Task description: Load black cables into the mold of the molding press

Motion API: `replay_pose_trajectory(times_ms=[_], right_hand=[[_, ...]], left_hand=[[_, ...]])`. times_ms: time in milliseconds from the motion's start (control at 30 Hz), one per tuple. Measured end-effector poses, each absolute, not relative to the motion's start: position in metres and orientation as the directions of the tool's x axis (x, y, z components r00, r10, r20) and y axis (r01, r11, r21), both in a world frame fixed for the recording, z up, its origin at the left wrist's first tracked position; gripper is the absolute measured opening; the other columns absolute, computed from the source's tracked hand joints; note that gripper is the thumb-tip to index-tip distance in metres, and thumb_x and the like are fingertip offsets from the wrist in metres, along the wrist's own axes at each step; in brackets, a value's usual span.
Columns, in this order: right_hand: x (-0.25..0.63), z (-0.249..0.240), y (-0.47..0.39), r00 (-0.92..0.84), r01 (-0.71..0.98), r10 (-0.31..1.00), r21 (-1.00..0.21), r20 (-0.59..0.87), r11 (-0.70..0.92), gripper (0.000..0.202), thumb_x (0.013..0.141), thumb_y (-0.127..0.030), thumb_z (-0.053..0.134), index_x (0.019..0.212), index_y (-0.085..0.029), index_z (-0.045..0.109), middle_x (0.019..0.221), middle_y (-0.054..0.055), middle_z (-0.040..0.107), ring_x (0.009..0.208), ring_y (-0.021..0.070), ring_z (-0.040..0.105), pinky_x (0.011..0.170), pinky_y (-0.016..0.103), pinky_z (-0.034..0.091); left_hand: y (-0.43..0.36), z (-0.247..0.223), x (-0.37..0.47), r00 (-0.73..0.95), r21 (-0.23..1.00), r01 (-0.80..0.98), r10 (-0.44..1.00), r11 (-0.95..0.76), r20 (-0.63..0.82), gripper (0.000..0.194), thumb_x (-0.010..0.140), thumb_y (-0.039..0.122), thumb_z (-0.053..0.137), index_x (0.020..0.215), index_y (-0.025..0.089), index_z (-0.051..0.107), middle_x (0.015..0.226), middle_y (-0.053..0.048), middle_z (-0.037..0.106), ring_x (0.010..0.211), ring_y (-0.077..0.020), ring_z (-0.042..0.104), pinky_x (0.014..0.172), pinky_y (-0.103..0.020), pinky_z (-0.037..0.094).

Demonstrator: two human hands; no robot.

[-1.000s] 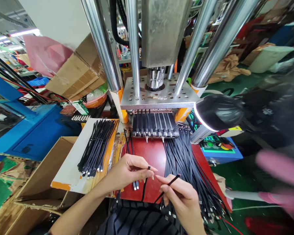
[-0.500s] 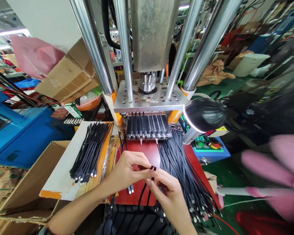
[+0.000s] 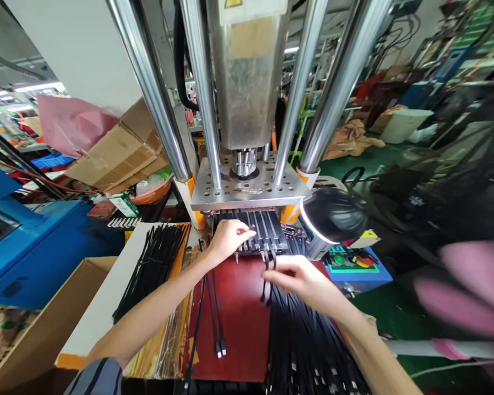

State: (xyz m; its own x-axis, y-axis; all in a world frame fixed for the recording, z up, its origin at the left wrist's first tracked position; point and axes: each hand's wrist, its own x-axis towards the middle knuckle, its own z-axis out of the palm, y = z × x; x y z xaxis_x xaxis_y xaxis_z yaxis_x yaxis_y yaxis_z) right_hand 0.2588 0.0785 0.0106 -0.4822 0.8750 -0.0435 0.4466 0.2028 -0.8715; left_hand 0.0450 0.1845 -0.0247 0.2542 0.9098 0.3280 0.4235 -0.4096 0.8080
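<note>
Clock positions are read from the middle of the red tabletop (image 3: 242, 323).

At 12 o'clock, the left hand (image 3: 226, 241) is over the black fixture (image 3: 271, 233), its fingers drawn together at the tips; what lies between them cannot be told. At 1 o'clock, the right hand (image 3: 298, 276) pinches short black straps (image 3: 267, 289) between thumb and fingers, just in front of the fixture's edge; their lower ends hang free. The fixture carries parallel black strips and sits beneath the perforated steel plate (image 3: 286, 192).

Loose cables (image 3: 214, 312) with metal tips lie at 9 o'clock. A tied bundle (image 3: 148, 271) rests on a white board (image 3: 102, 312) at 10, a cable pile (image 3: 308, 340) at 4, and a lamp (image 3: 333, 216) stands at 2.
</note>
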Motion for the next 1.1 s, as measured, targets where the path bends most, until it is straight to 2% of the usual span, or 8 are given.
replay_pose_trajectory(times_ms=[67, 133, 267, 367, 500, 633, 867, 1100], right_hand=[[0.259, 0.019, 0.123, -0.482, 0.430, 0.876, -0.873, -0.009, 0.228, 0.047, 0.092, -0.055, 0.063, 0.064, -0.017, 0.060, 0.059, -0.004, 0.049, 0.058, 0.0117, 0.044, 0.057, 0.026, 0.033], [0.254, 0.017, 0.160, -0.456, 0.430, 0.890, -0.874, 0.004, 0.224, 0.049, 0.088, -0.058, 0.064, 0.062, -0.018, 0.056, 0.057, -0.004, 0.049, 0.057, 0.0116, 0.044, 0.056, 0.026, 0.034], [0.243, 0.004, 0.200, -0.427, 0.432, 0.904, -0.871, 0.032, 0.236, 0.050, 0.080, -0.064, 0.063, 0.058, -0.021, 0.047, 0.054, -0.006, 0.040, 0.052, 0.0109, 0.039, 0.051, 0.025, 0.036], [0.240, -0.001, 0.211, -0.420, 0.442, 0.904, -0.853, 0.076, 0.277, 0.048, 0.079, -0.062, 0.060, 0.056, -0.022, 0.047, 0.053, -0.005, 0.040, 0.050, 0.0115, 0.038, 0.048, 0.026, 0.035], [0.238, -0.003, 0.214, -0.389, 0.458, 0.897, -0.801, 0.210, 0.386, 0.045, 0.081, -0.048, 0.063, 0.051, -0.021, 0.044, 0.054, -0.004, 0.040, 0.056, 0.0122, 0.038, 0.057, 0.027, 0.033], [0.238, -0.006, 0.214, -0.357, 0.462, 0.889, -0.773, 0.287, 0.435, 0.040, 0.083, -0.039, 0.064, 0.052, -0.020, 0.046, 0.059, -0.002, 0.048, 0.061, 0.0131, 0.041, 0.063, 0.027, 0.035], [0.244, -0.014, 0.213, -0.328, 0.481, 0.911, -0.785, 0.251, 0.390, 0.024, 0.086, -0.033, 0.064, 0.068, -0.019, 0.056, 0.072, 0.002, 0.067, 0.054, 0.0113, 0.050, 0.055, 0.025, 0.040], [0.240, -0.019, 0.219, -0.294, 0.580, 0.914, -0.709, 0.278, 0.402, 0.023, 0.088, -0.028, 0.067, 0.069, -0.018, 0.058, 0.093, 0.007, 0.077, 0.063, 0.0123, 0.059, 0.062, 0.025, 0.047]], left_hand=[[0.195, -0.028, 0.048, 0.205, 0.827, 0.419, 0.927, -0.374, 0.315, 0.026, 0.089, 0.032, 0.072, 0.071, 0.014, 0.074, 0.067, -0.003, 0.072, 0.062, -0.0164, 0.067, 0.062, -0.025, 0.052], [0.196, -0.028, 0.048, 0.161, 0.845, 0.409, 0.938, -0.346, 0.306, 0.026, 0.096, 0.033, 0.063, 0.094, 0.011, 0.076, 0.085, -0.008, 0.078, 0.066, -0.0178, 0.072, 0.063, -0.027, 0.057], [0.168, -0.024, 0.038, 0.222, 0.794, 0.418, 0.897, -0.441, 0.381, 0.040, 0.100, 0.029, 0.057, 0.135, 0.012, 0.062, 0.134, -0.017, 0.069, 0.108, -0.0217, 0.075, 0.093, -0.035, 0.063], [0.142, -0.024, 0.029, 0.504, 0.514, 0.526, 0.736, -0.677, 0.453, 0.036, 0.100, 0.026, 0.058, 0.134, 0.016, 0.063, 0.145, -0.015, 0.061, 0.134, -0.0249, 0.060, 0.115, -0.043, 0.051], [0.132, -0.026, 0.023, 0.749, 0.090, 0.558, 0.547, -0.825, 0.373, 0.040, 0.101, 0.027, 0.059, 0.138, 0.010, 0.060, 0.148, -0.019, 0.059, 0.142, -0.0311, 0.052, 0.118, -0.049, 0.049], [0.139, -0.028, 0.029, 0.799, -0.096, 0.551, 0.492, -0.829, 0.344, 0.043, 0.102, 0.027, 0.057, 0.139, 0.005, 0.056, 0.149, -0.020, 0.059, 0.140, -0.0332, 0.054, 0.116, -0.050, 0.050], [0.129, -0.039, 0.045, 0.690, -0.021, 0.674, 0.618, -0.739, 0.376, 0.059, 0.100, 0.050, 0.058, 0.142, 0.009, 0.055, 0.154, -0.019, 0.055, 0.144, -0.0343, 0.050, 0.121, -0.054, 0.043], [0.118, -0.048, 0.056, 0.606, 0.001, 0.744, 0.676, -0.668, 0.418, 0.055, 0.104, 0.048, 0.051, 0.147, 0.015, 0.053, 0.154, -0.015, 0.055, 0.147, -0.0303, 0.047, 0.124, -0.052, 0.039]])
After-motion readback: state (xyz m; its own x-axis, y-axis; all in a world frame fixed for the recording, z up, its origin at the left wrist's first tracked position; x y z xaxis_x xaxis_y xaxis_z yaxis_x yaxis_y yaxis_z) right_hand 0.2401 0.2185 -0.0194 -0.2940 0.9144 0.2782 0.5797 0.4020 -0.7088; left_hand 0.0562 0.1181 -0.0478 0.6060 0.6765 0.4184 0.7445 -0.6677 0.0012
